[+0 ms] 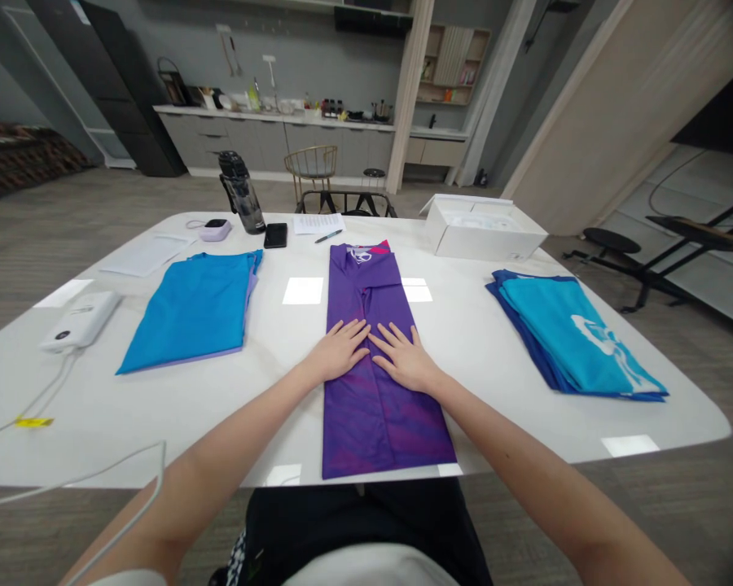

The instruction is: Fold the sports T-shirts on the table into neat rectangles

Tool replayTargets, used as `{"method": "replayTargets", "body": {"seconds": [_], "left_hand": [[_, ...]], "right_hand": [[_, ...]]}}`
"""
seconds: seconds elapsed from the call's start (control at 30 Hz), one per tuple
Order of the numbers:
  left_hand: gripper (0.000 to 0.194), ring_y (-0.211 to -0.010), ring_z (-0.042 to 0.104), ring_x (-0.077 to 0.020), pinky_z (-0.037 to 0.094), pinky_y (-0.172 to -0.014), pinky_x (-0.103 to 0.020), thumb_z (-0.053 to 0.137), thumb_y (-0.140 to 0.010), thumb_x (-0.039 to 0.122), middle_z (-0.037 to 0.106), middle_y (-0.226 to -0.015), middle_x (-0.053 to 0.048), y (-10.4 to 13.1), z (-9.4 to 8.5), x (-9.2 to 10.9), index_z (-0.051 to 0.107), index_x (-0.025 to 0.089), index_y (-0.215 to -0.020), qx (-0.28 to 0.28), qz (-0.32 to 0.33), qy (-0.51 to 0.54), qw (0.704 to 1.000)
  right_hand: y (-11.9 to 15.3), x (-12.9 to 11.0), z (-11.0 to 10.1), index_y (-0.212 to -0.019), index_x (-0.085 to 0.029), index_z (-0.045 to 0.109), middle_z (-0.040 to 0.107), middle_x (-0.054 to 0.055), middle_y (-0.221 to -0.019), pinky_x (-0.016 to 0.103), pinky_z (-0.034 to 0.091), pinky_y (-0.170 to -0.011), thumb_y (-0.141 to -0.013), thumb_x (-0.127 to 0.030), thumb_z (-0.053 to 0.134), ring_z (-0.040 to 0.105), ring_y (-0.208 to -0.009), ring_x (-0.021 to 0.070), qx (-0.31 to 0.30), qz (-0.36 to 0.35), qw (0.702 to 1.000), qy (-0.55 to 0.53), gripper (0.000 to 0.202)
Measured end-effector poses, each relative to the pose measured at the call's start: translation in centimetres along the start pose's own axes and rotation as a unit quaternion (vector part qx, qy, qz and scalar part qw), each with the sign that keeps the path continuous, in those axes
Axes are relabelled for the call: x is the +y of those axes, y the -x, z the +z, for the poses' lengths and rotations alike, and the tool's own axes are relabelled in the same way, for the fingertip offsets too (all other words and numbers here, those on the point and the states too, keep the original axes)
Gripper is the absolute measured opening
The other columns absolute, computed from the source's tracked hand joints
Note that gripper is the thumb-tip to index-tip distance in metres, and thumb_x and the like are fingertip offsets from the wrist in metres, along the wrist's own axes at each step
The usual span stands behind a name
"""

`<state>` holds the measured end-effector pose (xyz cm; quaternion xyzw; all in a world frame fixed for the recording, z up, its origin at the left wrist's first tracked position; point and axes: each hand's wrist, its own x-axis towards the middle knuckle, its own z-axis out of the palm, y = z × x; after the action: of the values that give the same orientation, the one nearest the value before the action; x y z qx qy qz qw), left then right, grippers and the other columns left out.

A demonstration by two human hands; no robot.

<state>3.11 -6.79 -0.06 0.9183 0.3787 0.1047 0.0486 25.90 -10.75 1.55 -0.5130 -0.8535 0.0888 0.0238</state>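
- In the head view, I'm seeing a purple shirt lying flat on the white desk, right in front of the person.
- The left hand and the right hand are pressing flat on it, fingers spread and nearly meeting. They are not gripping anything.
- The shirt is making a long strip, so its sides seem tucked in already. No short fold is showing across it, so I'm guessing that bit is left.
- Over on the right, a teal shirt is lying folded on dark blue cloth. That pile is looking done.
- On the left, a blue shirt is lying over lilac cloth. I can't tell if it's finished.
- The strip's bottom is lying just beside the desk's near edge, so there is little room there.
- White desk top is showing on both sides, leaving room sideways.
- Past the far end, a pen is lying near, and a white box is standing off to the right.
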Motion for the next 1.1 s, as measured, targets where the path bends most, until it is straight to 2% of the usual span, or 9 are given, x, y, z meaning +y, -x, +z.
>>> {"method": "replayTargets", "body": {"seconds": [0.13, 0.27, 0.47, 0.7, 0.8, 0.9, 1.0, 1.1], "left_hand": [[0.068, -0.154, 0.026, -0.0271, 0.019, -0.125, -0.05, 0.031, -0.104, 0.056, 0.032, -0.164, -0.014, 3.7, -0.2, 2.8, 0.033, 0.016, -0.159, -0.021, -0.037, -0.006, 0.999], [0.067, -0.155, 0.022, -0.026, 0.018, -0.125, -0.052, 0.031, -0.104, 0.058, 0.031, -0.165, -0.01, 6.4, -0.8, 4.4, 0.03, 0.022, -0.16, -0.035, -0.003, 0.017, 0.999], [0.065, -0.155, 0.023, -0.0257, 0.017, -0.125, -0.049, 0.031, -0.104, 0.057, 0.031, -0.165, -0.009, 8.2, -1.6, 5.2, 0.03, 0.024, -0.16, -0.063, 0.032, 0.024, 0.997], [0.07, -0.155, 0.021, -0.0279, 0.013, -0.126, -0.054, 0.039, -0.101, 0.06, 0.028, -0.166, -0.008, 9.9, -2.3, 7.1, 0.028, 0.026, -0.161, -0.077, 0.04, 0.027, 0.996], [0.058, -0.154, 0.026, -0.0243, 0.015, -0.127, -0.053, 0.041, -0.104, 0.051, 0.035, -0.163, -0.005, 10.7, -3.0, 7.0, 0.037, 0.03, -0.157, -0.094, 0.078, 0.067, 0.99], [0.041, -0.147, 0.041, -0.0178, 0.026, -0.126, -0.045, 0.04, -0.106, 0.029, 0.051, -0.154, -0.002, 11.5, -3.4, 5.6, 0.057, 0.03, -0.143, -0.086, 0.094, 0.121, 0.984], [0.052, -0.138, 0.052, -0.0152, 0.038, -0.121, -0.039, 0.035, -0.096, 0.004, 0.062, -0.143, -0.003, 12.1, -3.4, 3.7, 0.069, 0.025, -0.129, -0.057, 0.085, 0.161, 0.982], [0.065, -0.136, 0.054, -0.0161, 0.043, -0.118, -0.039, 0.034, -0.081, -0.008, 0.065, -0.139, -0.003, 12.4, -3.2, 2.2, 0.072, 0.024, -0.123, -0.048, 0.096, 0.184, 0.977]], "right_hand": [[2.8, -1.3, 0.0, -0.16, -0.038, 0.028, 0.02, 0.002, -0.168, 0.068, 0.009, -0.121, -0.104, -0.06, 0.029, 0.016, -0.155, 0.0318, -0.005, -0.005, 1.0, -0.004, 0.06], [5.3, -2.0, 0.2, -0.161, -0.039, 0.027, 0.021, 0.002, -0.168, 0.066, 0.01, -0.122, -0.104, -0.059, 0.03, 0.016, -0.155, 0.0316, 0.002, -0.015, 1.0, -0.004, 0.06], [7.6, -2.7, 0.5, -0.161, -0.039, 0.026, 0.021, 0.002, -0.168, 0.066, 0.008, -0.122, -0.104, -0.057, 0.035, 0.017, -0.155, 0.0322, -0.004, -0.042, 0.999, -0.004, 0.061], [9.4, -3.7, 0.1, -0.16, -0.036, 0.03, 0.025, 0.003, -0.167, 0.066, 0.007, -0.122, -0.103, -0.058, 0.038, 0.018, -0.155, 0.0323, -0.007, -0.055, 0.998, -0.029, 0.062], [10.4, -3.1, -0.3, -0.154, -0.033, 0.044, 0.035, 0.004, -0.163, 0.061, 0.012, -0.124, -0.104, -0.055, 0.038, 0.029, -0.152, 0.0298, -0.008, -0.07, 0.996, -0.052, 0.055], [11.5, -1.5, -1.0, -0.134, -0.031, 0.066, 0.055, 0.005, -0.149, 0.051, 0.026, -0.122, -0.105, -0.045, 0.038, 0.045, -0.142, 0.0256, 0.023, -0.069, 0.994, -0.078, 0.042], [12.3, 0.9, -1.7, -0.115, -0.029, 0.075, 0.065, 0.008, -0.133, 0.046, 0.042, -0.11, -0.103, -0.03, 0.043, 0.057, -0.127, 0.0252, 0.066, -0.075, 0.989, -0.105, 0.034], [12.8, 3.4, -2.0, -0.104, -0.026, 0.077, 0.067, 0.01, -0.122, 0.047, 0.046, -0.101, -0.099, -0.018, 0.046, 0.061, -0.117, 0.026, 0.076, -0.093, 0.984, -0.133, 0.032]]}}
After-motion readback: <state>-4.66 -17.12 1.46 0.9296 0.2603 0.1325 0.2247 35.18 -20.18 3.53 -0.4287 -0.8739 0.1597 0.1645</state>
